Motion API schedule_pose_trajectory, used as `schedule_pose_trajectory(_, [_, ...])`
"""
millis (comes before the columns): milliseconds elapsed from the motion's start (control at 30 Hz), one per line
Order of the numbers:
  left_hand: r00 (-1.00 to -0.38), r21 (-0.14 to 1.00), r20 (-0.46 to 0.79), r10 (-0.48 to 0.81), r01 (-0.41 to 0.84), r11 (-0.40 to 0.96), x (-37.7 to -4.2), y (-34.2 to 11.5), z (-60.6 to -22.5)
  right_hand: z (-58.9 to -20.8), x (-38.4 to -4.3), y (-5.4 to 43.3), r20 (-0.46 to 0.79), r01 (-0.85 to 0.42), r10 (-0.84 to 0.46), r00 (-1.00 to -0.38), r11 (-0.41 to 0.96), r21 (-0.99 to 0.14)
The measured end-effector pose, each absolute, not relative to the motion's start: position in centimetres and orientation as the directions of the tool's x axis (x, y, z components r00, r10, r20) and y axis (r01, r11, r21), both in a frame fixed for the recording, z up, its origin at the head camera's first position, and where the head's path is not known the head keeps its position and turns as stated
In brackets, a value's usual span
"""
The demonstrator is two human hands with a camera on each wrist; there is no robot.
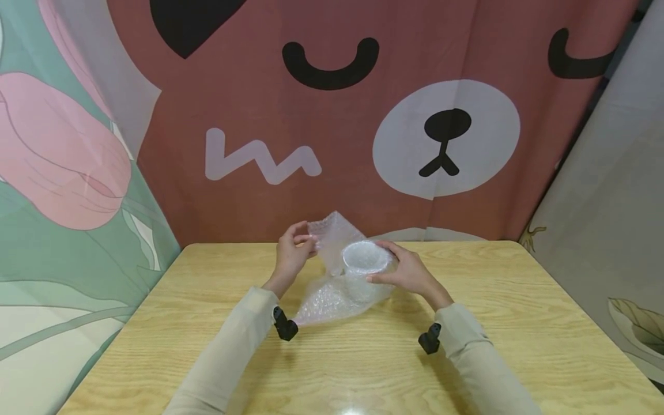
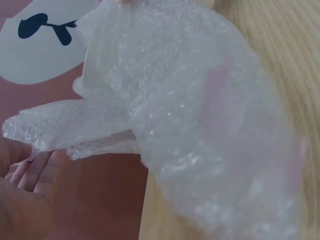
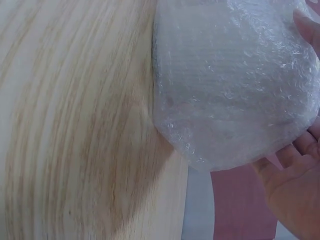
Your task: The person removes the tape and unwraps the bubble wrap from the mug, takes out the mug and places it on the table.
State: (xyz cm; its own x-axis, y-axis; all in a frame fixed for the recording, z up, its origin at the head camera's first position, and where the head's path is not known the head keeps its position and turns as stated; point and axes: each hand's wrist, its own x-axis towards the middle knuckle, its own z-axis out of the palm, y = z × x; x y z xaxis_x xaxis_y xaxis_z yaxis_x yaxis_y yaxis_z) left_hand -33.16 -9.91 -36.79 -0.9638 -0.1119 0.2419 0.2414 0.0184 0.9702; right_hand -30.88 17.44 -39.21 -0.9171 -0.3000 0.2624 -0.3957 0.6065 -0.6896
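A sheet of clear bubble wrap (image 1: pixel 337 301) is wound about a white, round-rimmed vessel (image 1: pixel 365 257), whose oval mouth faces me in the head view. My left hand (image 1: pixel 292 253) pinches a loose upper corner of the wrap between thumb and fingers, pulled out to the left of the vessel. On the other side, my right hand (image 1: pixel 413 272) grips the wrapped vessel, thumb at the near side and fingers round the far side. In the right wrist view the wrap (image 3: pixel 235 90) covers the vessel's side. A loose flap of wrap (image 2: pixel 220 150) hangs down toward the left wrist.
The light wooden table (image 1: pixel 332 357) lies beneath both hands. Behind its far edge hangs a reddish-brown curtain (image 1: pixel 259 207) with a bear face. Patterned cloths hang at the left and right. Each wrist carries a small black camera (image 1: pixel 285 324).
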Motion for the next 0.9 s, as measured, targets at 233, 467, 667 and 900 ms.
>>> schedule_pose_trajectory(233, [-0.965, 0.974, 0.214, -0.149, 0.222, -0.038, -33.2, -10.5, -37.2, -39.1, -30.9, 17.5, 0.255, -0.398, -0.315, -0.914, 0.584, -0.707])
schedule_pose_trajectory(467, [-0.952, 0.96, 0.217, -0.217, 0.248, -0.129, -33.4, -10.7, -37.6, -39.1, -30.9, 17.6, 0.256, -0.405, -0.325, -0.91, 0.573, -0.712])
schedule_pose_trajectory(667, [-0.953, 0.962, 0.211, -0.216, 0.241, -0.127, -33.9, -11.0, -38.3, -39.3, -31.0, 17.6, 0.258, -0.409, -0.331, -0.908, 0.562, -0.718])
schedule_pose_trajectory(900, [-0.955, 0.963, 0.204, -0.218, 0.236, -0.133, -34.0, -11.2, -38.8, -39.2, -30.9, 17.6, 0.255, -0.407, -0.332, -0.908, 0.556, -0.725])
